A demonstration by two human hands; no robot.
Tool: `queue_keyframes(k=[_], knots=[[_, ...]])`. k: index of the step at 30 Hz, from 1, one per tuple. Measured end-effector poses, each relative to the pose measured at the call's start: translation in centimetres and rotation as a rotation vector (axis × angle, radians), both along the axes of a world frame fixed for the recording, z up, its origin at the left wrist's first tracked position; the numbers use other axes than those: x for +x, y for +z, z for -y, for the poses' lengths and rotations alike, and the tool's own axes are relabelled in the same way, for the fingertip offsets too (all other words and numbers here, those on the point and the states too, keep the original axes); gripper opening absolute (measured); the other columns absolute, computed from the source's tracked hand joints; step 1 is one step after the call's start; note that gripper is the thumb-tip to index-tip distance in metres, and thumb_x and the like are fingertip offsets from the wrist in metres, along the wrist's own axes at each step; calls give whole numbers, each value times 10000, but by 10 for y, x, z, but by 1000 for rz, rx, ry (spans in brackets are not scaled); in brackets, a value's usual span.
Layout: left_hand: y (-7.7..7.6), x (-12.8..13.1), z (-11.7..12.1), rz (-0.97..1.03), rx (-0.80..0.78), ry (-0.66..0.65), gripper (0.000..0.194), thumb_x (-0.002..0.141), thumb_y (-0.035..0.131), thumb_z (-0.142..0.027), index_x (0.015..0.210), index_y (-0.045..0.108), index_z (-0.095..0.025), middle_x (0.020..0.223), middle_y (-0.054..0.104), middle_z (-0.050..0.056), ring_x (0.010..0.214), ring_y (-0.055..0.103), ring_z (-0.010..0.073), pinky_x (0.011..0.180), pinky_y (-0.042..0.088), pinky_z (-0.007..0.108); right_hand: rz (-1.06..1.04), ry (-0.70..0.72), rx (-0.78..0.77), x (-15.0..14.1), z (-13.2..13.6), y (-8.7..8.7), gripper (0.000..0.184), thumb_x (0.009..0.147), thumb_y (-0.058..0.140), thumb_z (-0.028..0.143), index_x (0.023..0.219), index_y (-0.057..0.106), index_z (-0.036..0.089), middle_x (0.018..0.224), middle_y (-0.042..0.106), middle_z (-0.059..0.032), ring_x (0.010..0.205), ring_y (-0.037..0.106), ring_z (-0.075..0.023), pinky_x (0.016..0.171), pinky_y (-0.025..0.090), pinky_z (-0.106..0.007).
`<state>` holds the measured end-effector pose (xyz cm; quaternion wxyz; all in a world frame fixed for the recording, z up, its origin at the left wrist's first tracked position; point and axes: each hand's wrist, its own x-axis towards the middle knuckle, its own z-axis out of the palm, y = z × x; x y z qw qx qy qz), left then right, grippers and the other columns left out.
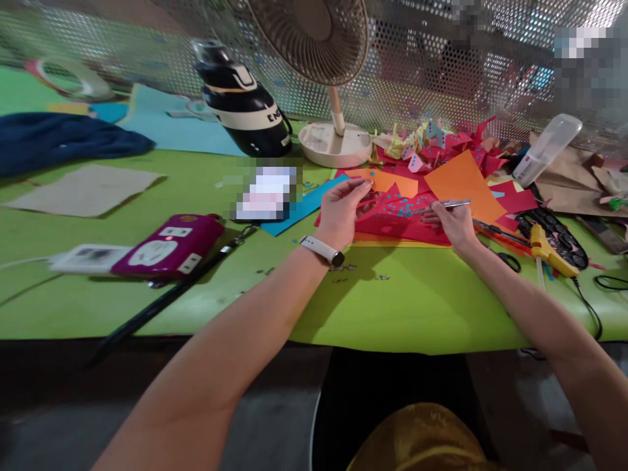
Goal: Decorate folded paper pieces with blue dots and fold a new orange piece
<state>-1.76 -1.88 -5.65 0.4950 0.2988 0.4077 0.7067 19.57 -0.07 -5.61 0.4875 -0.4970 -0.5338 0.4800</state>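
Observation:
My left hand (342,204), with a white-banded watch at the wrist, is closed with thumb and forefinger together. Its fingers seem to pinch a pointed piece of red paper (394,191), though the grip is partly hidden. Slim silver tweezers (457,204) lie in the closed fingers of my right hand (454,221), tip pointing left. Small blue dots (405,205) are scattered over red paper sheets (383,230) between the hands. Just behind the left fingertips is an orange paper strip (400,186) with a blue dot on it.
Folded paper cranes (436,137) are heaped behind the hands. An orange square (466,186), scissors (507,261) and a yellow glue gun (552,252) are to the right. Leftward are a phone (265,193), purple power strip (169,245) and black bottle (245,104). A fan (336,144) stands behind.

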Motion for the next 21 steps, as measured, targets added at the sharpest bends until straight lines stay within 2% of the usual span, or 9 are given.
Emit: queue_keyframes(k=[5, 14, 21], knots=[[0, 0, 0, -16, -6, 0, 185, 677, 840, -233, 791, 700, -194, 769, 733, -1, 784, 748, 179, 658, 591, 253, -33, 32, 3, -4, 1, -2, 173, 906, 663, 332, 855, 603, 178, 798, 783, -55, 668, 761, -159, 462, 546, -182], [1, 1, 0, -25, -26, 11, 161, 698, 822, -218, 797, 696, -198, 782, 732, 1, 804, 748, 183, 671, 593, 264, -2, 18, 41, 1, -2, -1, 222, 913, 652, 395, 866, 582, 189, 819, 781, -60, 699, 765, -160, 476, 554, -187], [0, 0, 1, -25, -15, 10, 159, 703, 824, -221, 798, 698, -196, 806, 736, 10, 816, 748, 185, 686, 596, 270, -35, 12, 51, 1, -1, 1, 320, 851, 700, 479, 864, 588, 180, 801, 778, -68, 697, 764, -170, 478, 545, -191]])
